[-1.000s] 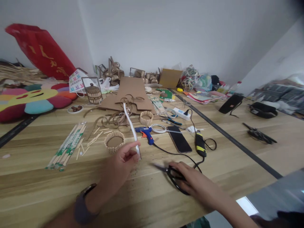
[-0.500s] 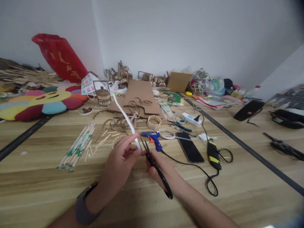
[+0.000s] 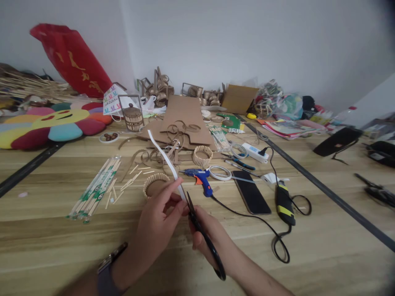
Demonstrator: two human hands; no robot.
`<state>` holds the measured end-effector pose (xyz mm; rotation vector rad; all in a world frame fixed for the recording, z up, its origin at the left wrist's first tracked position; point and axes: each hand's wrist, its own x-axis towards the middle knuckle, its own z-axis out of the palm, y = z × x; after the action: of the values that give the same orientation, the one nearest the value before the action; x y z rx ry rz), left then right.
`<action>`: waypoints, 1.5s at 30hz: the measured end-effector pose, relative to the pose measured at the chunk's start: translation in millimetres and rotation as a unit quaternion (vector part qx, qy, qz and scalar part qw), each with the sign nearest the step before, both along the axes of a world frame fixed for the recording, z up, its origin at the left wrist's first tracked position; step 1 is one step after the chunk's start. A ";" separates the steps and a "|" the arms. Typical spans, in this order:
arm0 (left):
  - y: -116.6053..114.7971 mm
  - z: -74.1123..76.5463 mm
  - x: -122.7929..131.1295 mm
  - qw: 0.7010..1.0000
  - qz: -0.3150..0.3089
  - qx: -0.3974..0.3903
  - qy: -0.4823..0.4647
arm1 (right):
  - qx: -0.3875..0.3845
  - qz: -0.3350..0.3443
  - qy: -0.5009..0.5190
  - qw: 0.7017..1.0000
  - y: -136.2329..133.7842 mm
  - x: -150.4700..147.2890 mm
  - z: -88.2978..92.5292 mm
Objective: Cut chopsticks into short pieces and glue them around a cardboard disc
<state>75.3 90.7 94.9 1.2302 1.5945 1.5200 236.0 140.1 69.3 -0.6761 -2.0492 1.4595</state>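
Note:
My left hand (image 3: 163, 220) pinches a long white strip (image 3: 166, 160) near its lower end; the rest of the strip rises away over the table. My right hand (image 3: 211, 234) is closed round a pair of black scissors (image 3: 203, 238), blades pointing up and away. The blade tips lie right beside the strip's lower end, close to my left fingertips; whether they touch it I cannot tell. Just beyond my left hand lies a round piece edged with short sticks (image 3: 152, 185). A blue glue gun (image 3: 200, 179) rests ahead of my right hand.
Packaged wooden sticks (image 3: 95, 187) and loose cut sticks (image 3: 131, 181) lie left. A phone (image 3: 251, 191) and a black-yellow tool (image 3: 284, 205) with its cable lie right. Farther back are a stick ring (image 3: 202, 156), cardboard (image 3: 183, 109), brown strips (image 3: 148, 158) and a small lidded bucket (image 3: 133, 117).
The scissor blades, slightly spread before, now appear nearly together beside the strip. Both hands sit slightly lower in the picture, and the camera view has shifted a little.

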 end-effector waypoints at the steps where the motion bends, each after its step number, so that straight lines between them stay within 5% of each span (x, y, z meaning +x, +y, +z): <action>1: -0.5 0.0 0.3 1.000 0.001 -0.001 -0.001 | -0.003 0.001 -0.001 1.000 0.1 0.2 0.0; 45: -3.4 -13.4 3.9 0.996 0.028 0.032 0.075 | 0.021 -0.050 -0.040 0.998 -5.9 0.7 -14.4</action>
<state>79.3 87.4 81.5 1.3732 1.7006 1.5550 236.8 134.2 54.9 -0.8210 -2.0681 1.3492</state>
